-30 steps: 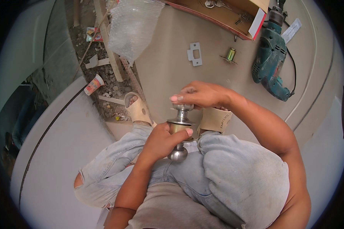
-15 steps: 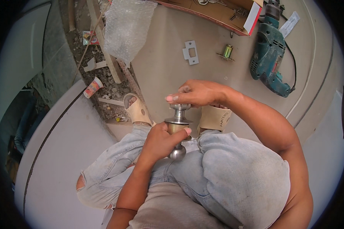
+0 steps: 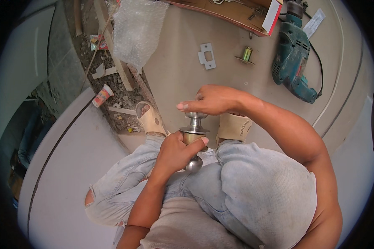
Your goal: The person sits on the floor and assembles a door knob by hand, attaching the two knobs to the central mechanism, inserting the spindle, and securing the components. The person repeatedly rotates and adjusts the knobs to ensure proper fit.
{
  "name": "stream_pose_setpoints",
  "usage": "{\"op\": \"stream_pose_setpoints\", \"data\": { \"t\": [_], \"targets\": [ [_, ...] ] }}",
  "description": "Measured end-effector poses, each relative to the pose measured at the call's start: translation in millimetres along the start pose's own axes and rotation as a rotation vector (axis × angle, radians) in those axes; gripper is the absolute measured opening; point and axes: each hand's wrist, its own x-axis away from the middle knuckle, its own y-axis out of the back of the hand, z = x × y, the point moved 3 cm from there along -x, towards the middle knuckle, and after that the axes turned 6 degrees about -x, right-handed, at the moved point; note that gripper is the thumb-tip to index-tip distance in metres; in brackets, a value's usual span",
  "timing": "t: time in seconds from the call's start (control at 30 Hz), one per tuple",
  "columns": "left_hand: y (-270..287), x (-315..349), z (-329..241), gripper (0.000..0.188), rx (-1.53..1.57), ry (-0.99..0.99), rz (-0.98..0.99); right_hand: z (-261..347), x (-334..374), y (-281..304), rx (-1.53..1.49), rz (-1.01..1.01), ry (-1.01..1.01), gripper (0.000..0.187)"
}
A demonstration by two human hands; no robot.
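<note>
Right hand (image 3: 212, 101) hides door knob (image 3: 193, 137) top (covered).

Beyond the doorknob set (image 3: 194, 137), a strike plate (image 3: 207, 55) lies left of a latch (image 3: 247, 54), the drill (image 3: 294, 62) rightmost.

drill: your teal power drill (image 3: 293, 62) lies top right on the tan floor (image 3: 174, 79), cord trailing right
strike plate: white metal plate (image 3: 207, 55) flat on the floor, left of the drill
latch bolt: small brass cylinder (image 3: 247, 54) just beside the plate
box: open cardboard box (image 3: 237, 10) at the top edge
wrap: bubble wrap sheet (image 3: 137, 31) top centre
cup: paper cup (image 3: 102, 95) tipped on the rubble strip (image 3: 91, 58)
</note>
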Motion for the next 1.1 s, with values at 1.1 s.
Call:
{"op": "stream_pose_setpoints", "data": {
  "t": [1.1],
  "targets": [
    [-1.8,0.8,2.9,0.038,0.148,-0.04,0.06,0.8,-2.0,0.3,0.035,-0.028,-0.001,0.099]
  ]
}}
